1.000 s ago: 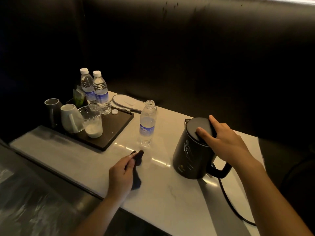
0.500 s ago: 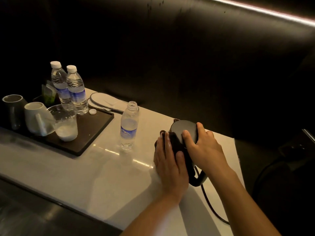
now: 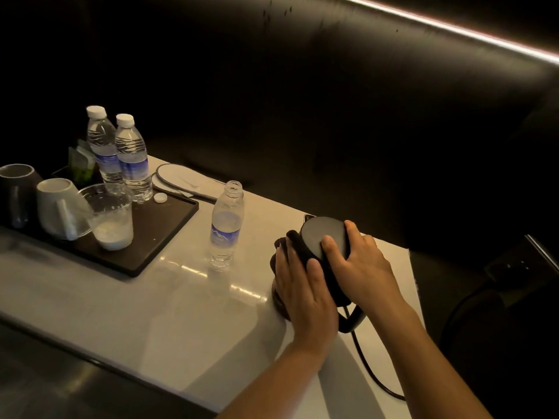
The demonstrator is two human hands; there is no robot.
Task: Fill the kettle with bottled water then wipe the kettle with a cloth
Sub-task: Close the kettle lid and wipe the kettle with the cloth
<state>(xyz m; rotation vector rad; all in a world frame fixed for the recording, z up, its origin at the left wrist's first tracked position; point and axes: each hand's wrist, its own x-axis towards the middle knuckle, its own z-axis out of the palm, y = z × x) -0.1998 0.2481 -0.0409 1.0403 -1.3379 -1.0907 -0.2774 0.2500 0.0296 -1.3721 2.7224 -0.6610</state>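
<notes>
A black electric kettle [image 3: 325,235] stands on the white counter [image 3: 169,300] at the right, lid closed. My right hand [image 3: 360,267] rests on its lid and holds it steady. My left hand [image 3: 305,285] presses a dark cloth [image 3: 298,246] flat against the kettle's left side; most of the kettle body is hidden behind both hands. An uncapped water bottle [image 3: 226,228], partly filled, stands to the left of the kettle. Its white cap [image 3: 160,198] lies on the tray.
A dark tray [image 3: 157,234] at the left holds two capped bottles [image 3: 121,155], a plastic cup [image 3: 110,216], a white mug [image 3: 57,208] and a dark mug [image 3: 18,190]. Slippers [image 3: 184,179] lie behind it. The kettle's cord [image 3: 367,367] runs off the counter's right edge.
My left hand carried the cloth from the counter to the kettle's side and now slides slightly along it. My right hand stays on the lid. The view shifted right.
</notes>
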